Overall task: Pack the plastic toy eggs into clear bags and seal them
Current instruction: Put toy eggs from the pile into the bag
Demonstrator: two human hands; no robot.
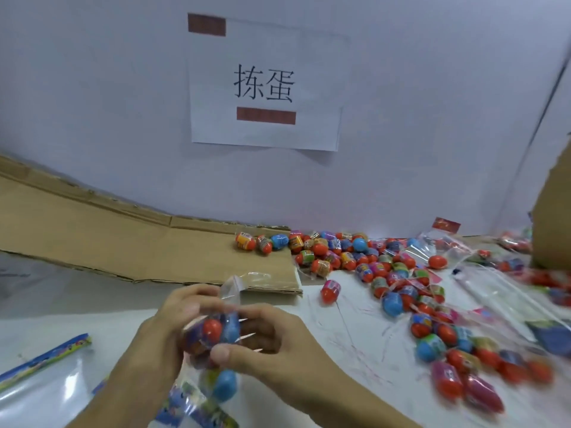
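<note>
Both hands hold one clear bag of toy eggs above the table. My left hand grips its left side, and my right hand curls round its right side with the thumb pressed on the front. Inside I see a red egg and a blue egg. The bag's open top sticks up between the hands. A big pile of loose toy eggs in red, blue and pink spreads over the table's right half. One single egg lies apart from the pile, close to the cardboard.
Flattened brown cardboard lies at the back left. Clear bags with printed headers lie at the lower left and under my wrists, one holding a blue egg. More bags lie at the right, beside a cardboard box. A paper sign hangs on the wall.
</note>
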